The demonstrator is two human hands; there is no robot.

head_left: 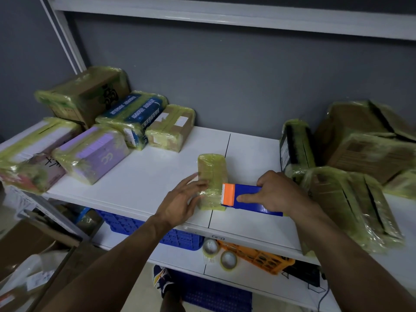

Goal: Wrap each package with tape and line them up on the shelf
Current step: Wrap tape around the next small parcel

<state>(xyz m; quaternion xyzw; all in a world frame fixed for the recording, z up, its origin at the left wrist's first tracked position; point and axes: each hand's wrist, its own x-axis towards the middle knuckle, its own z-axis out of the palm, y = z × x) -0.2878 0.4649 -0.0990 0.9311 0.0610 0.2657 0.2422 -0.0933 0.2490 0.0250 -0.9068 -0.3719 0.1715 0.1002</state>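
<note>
Small package (211, 174): lies near the front middle of the white shelf (146, 176), next to the seam between two boards, already covered in yellowish tape. Its near end is glossy and blurred, so the edges there are hard to read.

Left hand (180, 203): fingers nearly straight and spread, tips resting on the package's left side. The fingertips are smeared, and how firmly they press cannot be told.

Right hand (276, 192): fingers wrapped over a blue tape dispenser (247, 197), thumb laid along its near side. The palm hides the back of the dispenser and any roll inside it.

Dispenser head: the orange toothed end (228, 194) meets the package's lower right side. No strip of tape can be made out between the two.

Left group: a brown box (85, 95), a blue package (135, 113), a smaller brown box (171, 127), a purple box (94, 152) and a pale box (33, 149), all taped and close together. The pale box is cut off by the frame edge, and the print is unreadable.

Right group: a dark package (295, 149) standing on end, a large brown box (364, 140) behind it and a taped package (351, 203) in front, partly hidden by the right forearm. Those at the far right run out of frame.

Lower shelf: two tape rolls (210, 246), with a blue crate (144, 226) and an orange crate (258, 255), both half hidden under the top board.

Floor: a shoe (162, 280), partly hidden by the lower shelf.
</note>
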